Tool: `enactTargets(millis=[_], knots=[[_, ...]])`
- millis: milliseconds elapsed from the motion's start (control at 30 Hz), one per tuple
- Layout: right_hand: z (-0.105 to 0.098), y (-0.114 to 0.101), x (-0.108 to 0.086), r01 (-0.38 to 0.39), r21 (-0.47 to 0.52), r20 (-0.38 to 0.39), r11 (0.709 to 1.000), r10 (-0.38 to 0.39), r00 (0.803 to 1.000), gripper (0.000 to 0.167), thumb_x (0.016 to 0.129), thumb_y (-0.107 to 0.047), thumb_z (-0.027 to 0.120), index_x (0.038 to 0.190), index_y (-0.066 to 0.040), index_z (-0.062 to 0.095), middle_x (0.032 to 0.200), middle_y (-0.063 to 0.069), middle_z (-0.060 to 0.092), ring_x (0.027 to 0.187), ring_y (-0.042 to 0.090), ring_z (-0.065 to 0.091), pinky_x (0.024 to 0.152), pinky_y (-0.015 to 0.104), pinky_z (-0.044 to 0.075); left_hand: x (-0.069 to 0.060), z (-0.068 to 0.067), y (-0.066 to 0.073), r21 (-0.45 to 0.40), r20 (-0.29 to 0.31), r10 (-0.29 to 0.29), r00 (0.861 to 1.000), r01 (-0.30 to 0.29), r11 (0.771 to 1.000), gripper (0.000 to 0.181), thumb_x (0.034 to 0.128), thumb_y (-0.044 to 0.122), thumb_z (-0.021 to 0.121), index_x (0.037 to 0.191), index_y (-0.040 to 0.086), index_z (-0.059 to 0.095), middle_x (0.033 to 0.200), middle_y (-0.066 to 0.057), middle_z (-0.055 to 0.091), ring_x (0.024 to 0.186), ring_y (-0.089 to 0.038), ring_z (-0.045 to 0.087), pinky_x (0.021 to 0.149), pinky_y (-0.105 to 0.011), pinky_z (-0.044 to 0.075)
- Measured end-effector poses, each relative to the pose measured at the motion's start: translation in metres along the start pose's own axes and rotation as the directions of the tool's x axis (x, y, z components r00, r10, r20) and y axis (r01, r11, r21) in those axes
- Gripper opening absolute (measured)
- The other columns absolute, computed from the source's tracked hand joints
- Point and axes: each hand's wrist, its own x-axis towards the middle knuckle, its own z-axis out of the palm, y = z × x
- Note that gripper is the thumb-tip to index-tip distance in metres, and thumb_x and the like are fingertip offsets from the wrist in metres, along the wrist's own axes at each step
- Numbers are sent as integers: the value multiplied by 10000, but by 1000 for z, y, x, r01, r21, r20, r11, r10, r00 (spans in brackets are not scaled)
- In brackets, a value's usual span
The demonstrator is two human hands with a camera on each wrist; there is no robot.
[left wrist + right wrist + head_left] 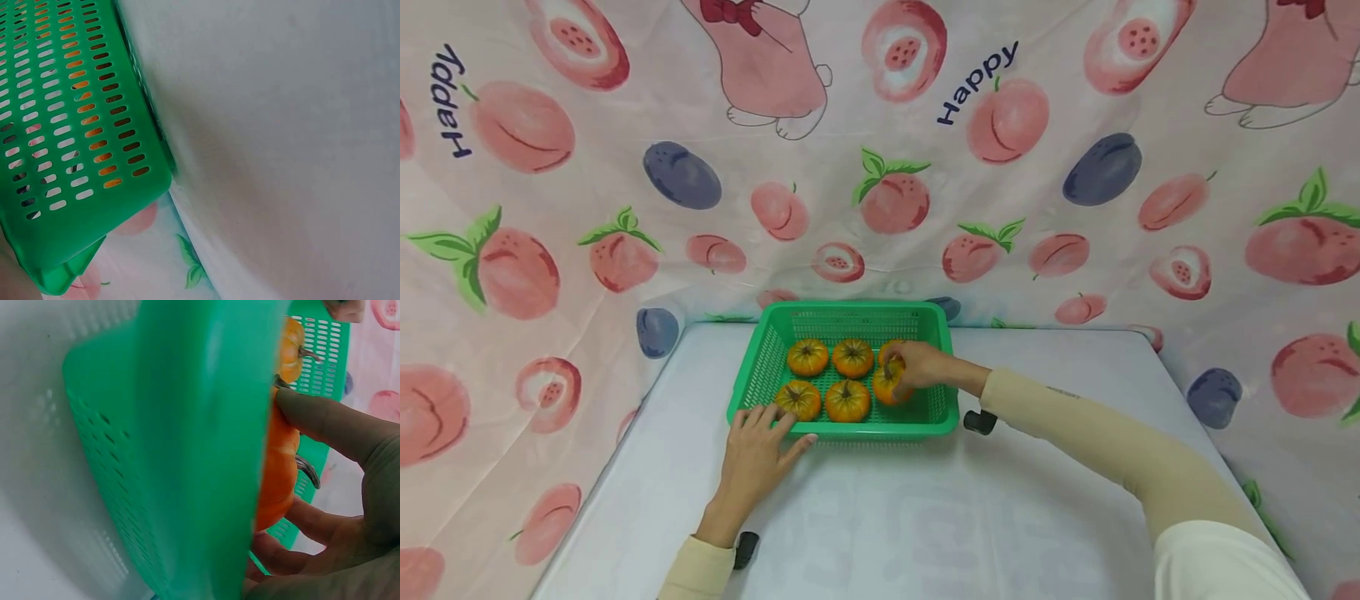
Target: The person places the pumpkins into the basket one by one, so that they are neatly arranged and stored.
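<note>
Several small orange pumpkins (847,402) sit in two rows inside a green plastic basket (865,430). Reaching in over the basket's right side, my right hand (921,365) grips the front right pumpkin (884,388). In the right wrist view, the thumb and fingers stand around that pumpkin (279,469), whose brown stem shows; the basket wall covers part of it. Behind it, another pumpkin is partly hidden by the hand. My left hand (756,457) rests on the basket's front left corner, fingers extended over the rim and thumb outside the front wall.
The basket stands at the back of a table covered in white cloth (895,517). Right behind it hangs a peach-print curtain (842,183). Dark wrist devices (980,422) are worn on both wrists. In the left wrist view, the slotted basket wall (69,231) fills the left side.
</note>
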Motion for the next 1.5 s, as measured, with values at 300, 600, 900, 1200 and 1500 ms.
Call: enactTargets(millis=[300, 600, 900, 1200, 1500], knots=[[8, 0, 8, -39, -91, 42, 995, 43, 998, 541, 763, -253, 849, 1241, -169, 610, 1326, 113, 574, 1121, 266, 576, 859, 387, 521, 0, 1, 0, -1, 8, -10, 1000, 10, 1000, 366, 820, 538, 704, 903, 193, 616, 888, -33, 587, 846, -257, 553, 835, -448, 407], [13, 1, 9, -35, -71, 84, 997, 41, 996, 457, 751, -206, 859, 1140, -150, 627, 1312, 111, 574, 1062, 261, 573, 810, 387, 518, 0, 0, 1, -4, 27, -24, 999, 24, 1000, 367, 822, 541, 702, 915, 194, 624, 895, -33, 581, 857, -257, 544, 842, -450, 403], [15, -1, 5, -71, -98, 121, 993, 82, 989, 702, 793, -190, 832, 1406, -102, 501, 1466, 142, 473, 1310, 323, 497, 1008, 441, 488, 1, -1, 1, -3, 15, -17, 1000, 17, 1000, 402, 858, 588, 635, 916, 191, 632, 904, -40, 596, 867, -267, 556, 833, -457, 403], [9, 2, -1, -48, -27, 105, 998, 51, 993, 683, 799, -182, 818, 1405, -108, 513, 1441, 150, 512, 1322, 330, 494, 1037, 460, 465, 0, -1, 2, -6, 26, -28, 999, 28, 1000, 357, 829, 530, 702, 918, 191, 631, 901, -39, 590, 860, -264, 554, 840, -463, 406], [2, 2, -15, 32, 16, 86, 999, -33, 996, 634, 823, -250, 806, 1378, -119, 528, 1411, 135, 530, 1239, 299, 550, 1014, 453, 476, -1, -1, 1, 1, 26, -22, 999, 22, 1000, 403, 878, 591, 616, 921, 190, 629, 910, -34, 600, 873, -264, 569, 846, -459, 412]])
